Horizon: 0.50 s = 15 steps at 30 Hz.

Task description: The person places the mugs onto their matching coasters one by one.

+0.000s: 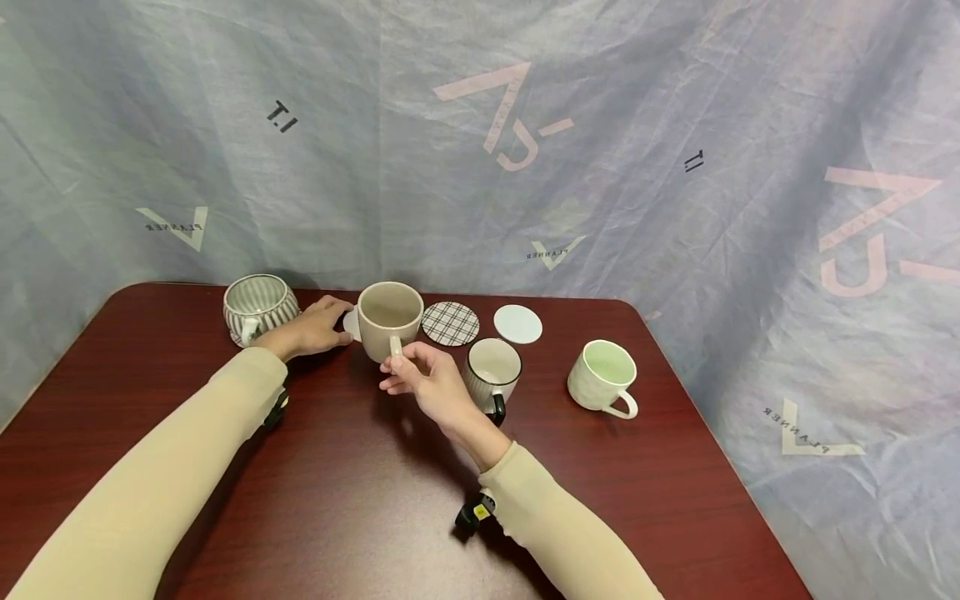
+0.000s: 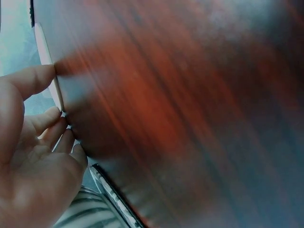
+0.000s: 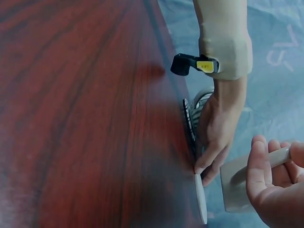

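Note:
My right hand pinches the handle of a beige mug. In the right wrist view, this mug is held up off the tabletop, apart from the white round coaster. That coaster lies on the table, partly hidden behind the mug in the head view. My left hand has its thumb and fingertips at the coaster's edge. The left wrist view shows the thin coaster between the thumb and forefinger of my left hand.
A striped mug stands on a patterned coaster at the far left. A plaid coaster and another white coaster lie toward the back. A black-rimmed mug and a pale green mug stand to the right.

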### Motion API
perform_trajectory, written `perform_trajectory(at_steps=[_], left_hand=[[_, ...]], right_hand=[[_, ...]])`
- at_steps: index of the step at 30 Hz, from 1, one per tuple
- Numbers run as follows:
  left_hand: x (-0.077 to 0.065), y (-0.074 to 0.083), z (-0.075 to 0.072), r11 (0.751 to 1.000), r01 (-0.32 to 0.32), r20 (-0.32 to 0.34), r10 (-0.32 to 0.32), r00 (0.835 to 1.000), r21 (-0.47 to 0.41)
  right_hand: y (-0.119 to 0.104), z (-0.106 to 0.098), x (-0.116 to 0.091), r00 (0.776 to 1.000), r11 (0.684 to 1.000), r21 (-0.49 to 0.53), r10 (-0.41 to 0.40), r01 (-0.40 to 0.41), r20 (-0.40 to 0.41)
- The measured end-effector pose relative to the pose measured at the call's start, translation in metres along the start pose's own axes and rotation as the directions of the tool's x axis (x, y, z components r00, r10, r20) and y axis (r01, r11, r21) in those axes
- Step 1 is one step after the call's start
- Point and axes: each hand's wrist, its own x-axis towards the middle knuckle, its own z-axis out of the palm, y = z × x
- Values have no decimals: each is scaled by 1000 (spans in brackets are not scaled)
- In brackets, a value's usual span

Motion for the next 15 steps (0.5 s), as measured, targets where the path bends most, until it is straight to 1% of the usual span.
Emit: perform_trajectory(at_steps=[5,8,15], left_hand=[[2,-4,1,1000,-5,-11,5,1000,7],[0,-2,1,1000,-10,-16,10,1000,10],[-10,15,-5,1000,-1,-6,1,1000,16]], right_hand=[[5,4,13,999,1000,-1,-13,13,-32],[7,6,20,999,1000,-7,-11,11,-49],[12,10,34,997,1000,-2,-2,2,-81]])
